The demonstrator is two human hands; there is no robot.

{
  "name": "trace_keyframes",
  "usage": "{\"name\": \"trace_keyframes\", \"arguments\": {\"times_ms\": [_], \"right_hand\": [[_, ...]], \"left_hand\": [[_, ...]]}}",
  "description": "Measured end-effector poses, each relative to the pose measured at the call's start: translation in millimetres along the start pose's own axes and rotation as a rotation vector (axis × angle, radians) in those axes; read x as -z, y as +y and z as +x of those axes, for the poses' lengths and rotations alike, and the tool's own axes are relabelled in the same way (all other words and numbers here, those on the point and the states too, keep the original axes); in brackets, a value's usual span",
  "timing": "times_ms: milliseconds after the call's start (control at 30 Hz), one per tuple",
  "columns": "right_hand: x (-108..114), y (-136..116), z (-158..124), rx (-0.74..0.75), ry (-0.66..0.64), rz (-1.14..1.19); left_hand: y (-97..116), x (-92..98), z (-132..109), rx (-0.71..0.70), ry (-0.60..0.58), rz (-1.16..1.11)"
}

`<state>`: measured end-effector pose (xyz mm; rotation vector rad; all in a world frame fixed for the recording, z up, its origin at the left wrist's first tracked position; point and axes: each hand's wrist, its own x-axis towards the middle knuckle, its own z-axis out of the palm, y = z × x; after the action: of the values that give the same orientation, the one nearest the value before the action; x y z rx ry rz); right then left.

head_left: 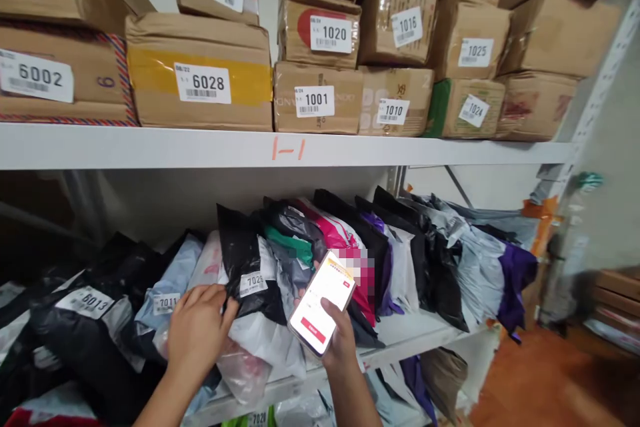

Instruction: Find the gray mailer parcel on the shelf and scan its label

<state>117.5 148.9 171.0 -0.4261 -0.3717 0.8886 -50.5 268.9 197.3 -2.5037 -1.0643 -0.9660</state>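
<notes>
Left hand: fingers bent at black parcel, can't tell grip.
Right hand: fingers clasping phone.
Phone step: screen check, likely.
Label: next move needs it exposed.

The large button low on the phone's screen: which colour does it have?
Red: the button on the phone shows best in the head view.

Two hands, one phone, six boxes directly on upper shelf, parcels uncountable

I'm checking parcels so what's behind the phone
A grey bag and a pink bag show past the edges of the phone; what lies directly behind it is covered.
</notes>
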Motion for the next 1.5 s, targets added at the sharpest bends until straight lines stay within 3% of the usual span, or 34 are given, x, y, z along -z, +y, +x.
{"name": "trace_keyframes", "arguments": {"times_ms": [133,200,267,333,367,433,533,700,967,1300,1500], "right_hand": [[9.3,3.9,-0.8,-0.014,-0.021,-0.023],[13.7,7.2,-7.8,-0.002,-0.041,-0.047],[17.0,9.3,-17.0,-0.002,-0.069,-0.059],[18.7,8.7,-24.1,-0.010,-0.093,-0.060],[19.0,7.0,-25.6,-0.012,-0.100,-0.062],[18.9,1.0,-23.5,-0.007,-0.101,-0.065],[18.3,-13.8,-10.7,-0.027,-0.076,-0.024],[20.0,-38.1,11.6,-0.053,-0.082,0.066],[26.2,-51.2,27.4,-0.097,-0.165,0.068],[37.2,-51.8,39.2,-0.119,-0.179,0.037],[38.5,-51.3,41.0,-0.118,-0.191,0.009]], "left_hand": [[0.3,-4.6,-3.2,0.057,0.248,0.022],[9.8,-0.8,4.0,-0.029,0.256,0.040],[20.5,4.3,12.3,-0.236,0.003,0.002],[30.4,10.0,18.8,-0.319,-0.303,-0.040],[35.2,13.0,21.5,-0.270,-0.392,-0.037],[45.2,18.3,28.1,-0.118,-0.444,0.019],[61.9,20.1,44.7,-0.048,-0.453,0.140],[73.3,3.8,63.7,-0.162,-0.488,0.233],[53.1,-4.7,32.5,-0.268,-0.460,0.254],[40.3,-16.1,17.8,-0.375,-0.311,0.142],[37.5,-20.0,16.3,-0.354,-0.310,0.109]]}}
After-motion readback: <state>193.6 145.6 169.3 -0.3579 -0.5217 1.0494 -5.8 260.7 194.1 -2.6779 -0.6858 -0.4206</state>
